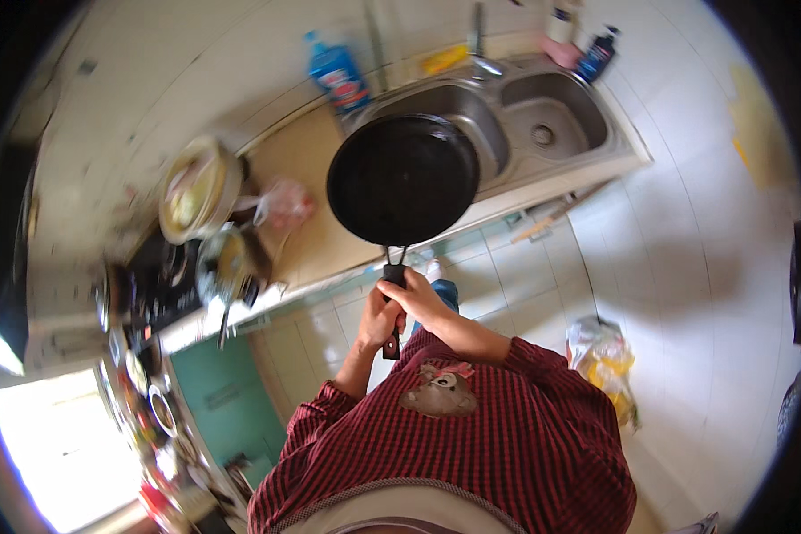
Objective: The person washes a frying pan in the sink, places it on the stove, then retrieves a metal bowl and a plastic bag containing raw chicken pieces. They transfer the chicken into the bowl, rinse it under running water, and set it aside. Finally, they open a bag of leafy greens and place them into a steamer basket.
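Note:
A black frying pan (404, 177) is held out in front of me, its dark round inside facing up. Both hands grip its black handle. My left hand (368, 320) wraps the lower part, and the handle's end with its hanging hole sticks out below. My right hand (414, 297) closes over the upper part and overlaps the other hand; which hand is which follows from the arms. Behind the pan lies the edge of the double stainless steel sink (554, 113), partly hidden by the pan.
Left on the counter (294, 260) are a pot with food (200, 190), a pink plastic bag (286, 203) and a glass lid (220, 263) near the stove. A blue detergent bottle (339, 73) stands beside the sink. A filled plastic bag (601, 360) is on the floor at right.

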{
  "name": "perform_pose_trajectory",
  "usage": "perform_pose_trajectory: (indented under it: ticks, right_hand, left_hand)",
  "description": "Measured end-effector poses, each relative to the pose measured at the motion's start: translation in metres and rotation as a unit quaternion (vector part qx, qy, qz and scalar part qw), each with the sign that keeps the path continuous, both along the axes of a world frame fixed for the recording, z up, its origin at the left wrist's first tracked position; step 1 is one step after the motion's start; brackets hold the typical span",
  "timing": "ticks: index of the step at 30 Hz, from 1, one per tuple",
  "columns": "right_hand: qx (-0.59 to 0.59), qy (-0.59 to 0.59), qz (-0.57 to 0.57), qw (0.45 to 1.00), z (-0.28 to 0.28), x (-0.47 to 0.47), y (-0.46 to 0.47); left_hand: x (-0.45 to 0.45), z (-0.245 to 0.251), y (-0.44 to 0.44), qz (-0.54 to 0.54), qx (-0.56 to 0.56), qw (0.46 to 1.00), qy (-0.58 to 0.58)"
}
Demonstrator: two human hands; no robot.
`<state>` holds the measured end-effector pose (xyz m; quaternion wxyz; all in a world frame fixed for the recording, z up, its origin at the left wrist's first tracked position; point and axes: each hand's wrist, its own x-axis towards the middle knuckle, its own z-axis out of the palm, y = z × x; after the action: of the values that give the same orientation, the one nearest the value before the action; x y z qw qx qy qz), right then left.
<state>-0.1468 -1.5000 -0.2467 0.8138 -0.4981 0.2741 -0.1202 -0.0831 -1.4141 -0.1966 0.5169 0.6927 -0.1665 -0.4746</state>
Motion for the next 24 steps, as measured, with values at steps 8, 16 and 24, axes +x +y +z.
perform_pose_trajectory:
  ticks: [8, 16, 24]
  right_hand:
    - [-0.051, -0.078, 0.165, 0.982, 0.084, -0.038, 0.081]
    - [0.051, -0.159, 0.338, 0.926, 0.101, -0.029, 0.122]
    - [0.067, -0.171, 0.407, 0.895, 0.092, 0.012, 0.160]
  left_hand:
    - [-0.054, 0.089, 0.112, 0.106, -0.075, 0.991, -0.012]
    - [-0.086, 0.099, 0.168, 0.235, -0.090, 0.961, -0.110]
    - [-0.071, 0.078, 0.201, 0.330, -0.112, 0.922, -0.171]
